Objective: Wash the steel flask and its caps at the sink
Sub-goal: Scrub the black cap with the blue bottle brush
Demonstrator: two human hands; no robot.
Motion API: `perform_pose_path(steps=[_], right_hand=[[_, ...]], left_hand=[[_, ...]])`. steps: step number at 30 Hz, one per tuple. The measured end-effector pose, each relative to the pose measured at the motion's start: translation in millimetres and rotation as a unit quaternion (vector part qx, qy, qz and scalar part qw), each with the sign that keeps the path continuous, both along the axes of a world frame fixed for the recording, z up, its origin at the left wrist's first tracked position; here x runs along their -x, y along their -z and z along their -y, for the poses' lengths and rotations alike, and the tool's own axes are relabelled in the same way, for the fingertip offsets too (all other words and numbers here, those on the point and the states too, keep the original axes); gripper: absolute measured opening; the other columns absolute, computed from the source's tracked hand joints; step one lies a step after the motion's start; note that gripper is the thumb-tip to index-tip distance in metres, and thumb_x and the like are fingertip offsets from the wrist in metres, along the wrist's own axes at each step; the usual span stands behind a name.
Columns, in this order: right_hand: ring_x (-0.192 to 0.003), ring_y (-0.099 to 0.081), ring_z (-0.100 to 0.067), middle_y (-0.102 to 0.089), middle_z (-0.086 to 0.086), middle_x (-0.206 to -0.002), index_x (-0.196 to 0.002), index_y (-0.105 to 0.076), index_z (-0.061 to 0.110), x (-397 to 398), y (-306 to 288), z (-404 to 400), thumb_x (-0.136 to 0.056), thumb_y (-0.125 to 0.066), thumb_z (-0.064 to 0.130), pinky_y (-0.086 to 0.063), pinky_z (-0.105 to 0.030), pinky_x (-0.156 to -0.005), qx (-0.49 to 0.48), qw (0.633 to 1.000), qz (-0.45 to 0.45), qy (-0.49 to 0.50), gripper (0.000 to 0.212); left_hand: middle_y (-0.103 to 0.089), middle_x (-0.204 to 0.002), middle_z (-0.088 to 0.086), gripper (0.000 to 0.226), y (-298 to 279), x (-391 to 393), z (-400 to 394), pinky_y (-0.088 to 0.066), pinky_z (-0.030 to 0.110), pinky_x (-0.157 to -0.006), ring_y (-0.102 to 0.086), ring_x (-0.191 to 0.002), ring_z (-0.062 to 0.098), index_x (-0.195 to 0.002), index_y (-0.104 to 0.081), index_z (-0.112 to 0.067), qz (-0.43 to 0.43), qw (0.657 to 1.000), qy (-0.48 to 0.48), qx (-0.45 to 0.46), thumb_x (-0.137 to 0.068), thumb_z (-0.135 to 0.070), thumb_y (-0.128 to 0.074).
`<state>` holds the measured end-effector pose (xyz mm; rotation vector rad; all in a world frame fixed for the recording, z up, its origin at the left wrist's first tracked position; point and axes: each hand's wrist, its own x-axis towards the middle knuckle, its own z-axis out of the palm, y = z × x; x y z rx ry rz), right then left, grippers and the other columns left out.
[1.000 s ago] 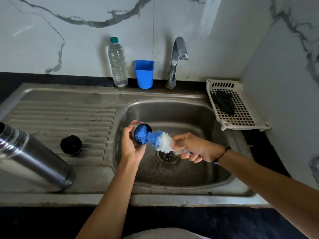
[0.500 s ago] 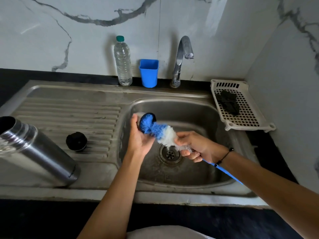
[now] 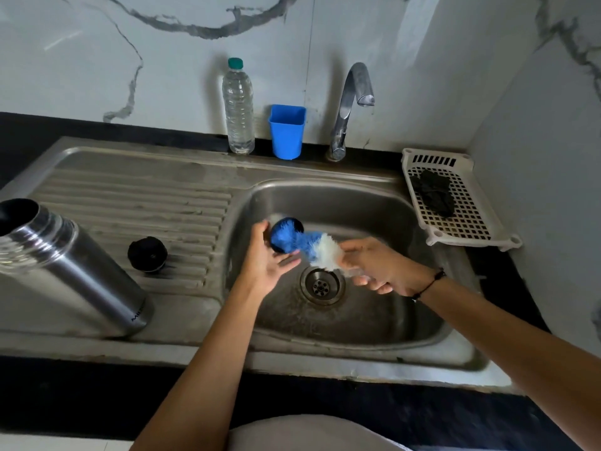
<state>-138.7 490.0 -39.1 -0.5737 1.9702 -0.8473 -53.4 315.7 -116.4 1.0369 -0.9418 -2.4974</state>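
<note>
Steel sink (image 3: 383, 349) set in black counter, marble wall behind. Steel flask (image 3: 70, 271) stands nearest on the drainboard at left, mouth open; black cap (image 3: 147, 254) just beside it. Over the basin, left hand (image 3: 266, 262) cups the steel cap (image 3: 286, 234), fingers curled round it; motion blur, so grip detail unclear. Right hand (image 3: 377, 268) grips brush (image 3: 312, 249), blue bristles inside the cap. Farther back: white rack (image 3: 455, 203) w/ black cloth (image 3: 434, 193), tap (image 3: 351, 109), blue cup (image 3: 287, 131), water bottle (image 3: 239, 109).
</note>
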Motion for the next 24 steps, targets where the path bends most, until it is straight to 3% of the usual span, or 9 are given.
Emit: perform_pose_path(steps=[3,5,7,9,12,15,17,21,24], right_hand=[[-0.087,-0.063,-0.016,-0.066,-0.004,-0.115,-0.142,-0.033,0.038,1.2,-11.7,-5.7,-0.099,-0.039,0.023,-0.05,-0.03,-0.074,-0.126,0.872,-0.421,-0.213,0.046],[-0.099,-0.062,-0.027,-0.065,-0.005,-0.114,-0.145,-0.018,0.045,-8.7,-6.1,-3.6,-0.099,-0.035,0.03,-0.047,-0.035,-0.074,-0.143,0.784,-0.536,-0.277,0.051],[-0.088,-0.065,-0.027,-0.068,-0.006,-0.103,-0.143,-0.03,0.041,-14.3,1.4,1.8,-0.097,-0.039,0.027,-0.049,-0.034,-0.068,-0.105,0.843,-0.464,-0.251,0.048],[-0.049,-0.055,-0.017,-0.062,-0.007,-0.072,-0.127,-0.055,0.028,-10.9,5.4,8.3,-0.096,-0.045,0.014,-0.043,-0.024,-0.042,-0.006,0.985,-0.144,-0.095,0.036],[-0.028,-0.023,-0.005,-0.04,-0.001,-0.047,-0.095,-0.059,0.02,-6.4,11.6,9.7,-0.097,-0.042,0.012,-0.014,-0.009,-0.033,0.039,0.978,0.203,0.039,0.019],[-0.029,-0.023,-0.005,-0.043,0.0,-0.047,-0.1,-0.06,0.018,-7.4,9.3,10.8,-0.097,-0.042,0.01,-0.015,-0.01,-0.032,0.032,0.989,0.137,0.041,0.02],[-0.04,-0.041,-0.001,-0.064,-0.002,-0.067,-0.12,-0.059,0.019,-6.9,3.2,8.8,-0.097,-0.043,0.011,-0.033,-0.013,-0.038,-0.009,0.995,-0.098,-0.03,0.029],[-0.092,-0.064,-0.025,-0.068,-0.004,-0.107,-0.143,-0.026,0.045,-14.1,7.1,8.8,-0.098,-0.037,0.03,-0.049,-0.034,-0.074,-0.13,0.791,-0.533,-0.268,0.049],[-0.061,-0.057,-0.012,-0.069,-0.004,-0.083,-0.128,-0.053,0.034,-13.0,3.9,16.3,-0.097,-0.044,0.017,-0.046,-0.023,-0.053,-0.003,0.953,-0.264,-0.147,0.037]], left_hand=[[-0.063,-0.102,0.015,0.029,-10.9,-0.4,15.7,-0.05,0.039,-0.075,-0.061,-0.086,0.027,-0.092,-0.059,-0.012,0.125,0.987,0.015,0.103,-0.095,-0.036,-0.042],[-0.064,-0.094,0.012,0.036,-15.7,4.0,18.0,-0.053,0.038,-0.073,-0.062,-0.084,0.026,-0.094,-0.063,-0.01,0.153,0.975,0.029,0.159,-0.089,-0.045,-0.055],[-0.065,-0.081,0.011,0.026,-11.0,8.4,12.4,-0.053,0.03,-0.064,-0.062,-0.074,0.026,-0.089,-0.066,-0.006,0.146,0.968,0.017,0.203,-0.084,-0.031,-0.067],[-0.063,-0.074,0.008,0.009,-10.8,6.8,4.4,-0.052,0.026,-0.058,-0.061,-0.067,0.022,-0.08,-0.063,-0.008,0.042,0.993,-0.045,0.102,-0.085,-0.016,-0.062],[-0.066,-0.075,0.004,0.018,-16.4,6.2,-3.8,-0.051,0.03,-0.071,-0.061,-0.072,0.018,-0.083,-0.06,-0.015,-0.188,0.955,-0.183,-0.139,-0.092,-0.025,-0.048],[-0.065,-0.093,0.006,0.023,-13.7,2.4,6.2,-0.049,0.037,-0.076,-0.061,-0.096,0.023,-0.092,-0.06,-0.017,-0.052,0.994,-0.085,-0.038,-0.095,-0.033,-0.043],[-0.062,-0.098,0.007,0.027,-15.2,-3.2,15.2,-0.048,0.043,-0.083,-0.058,-0.107,0.029,-0.095,-0.057,-0.017,0.11,0.988,0.044,0.096,-0.096,-0.041,-0.044],[-0.061,-0.089,0.012,0.027,-16.6,1.4,21.6,-0.053,0.033,-0.066,-0.061,-0.078,0.024,-0.09,-0.058,-0.012,0.161,0.979,0.02,0.126,-0.084,-0.038,-0.067],[-0.06,-0.079,0.009,0.008,-10.3,3.0,11.8,-0.051,0.028,-0.06,-0.059,-0.067,0.02,-0.078,-0.062,-0.013,-0.038,0.996,-0.083,-0.002,-0.077,-0.02,-0.066]])
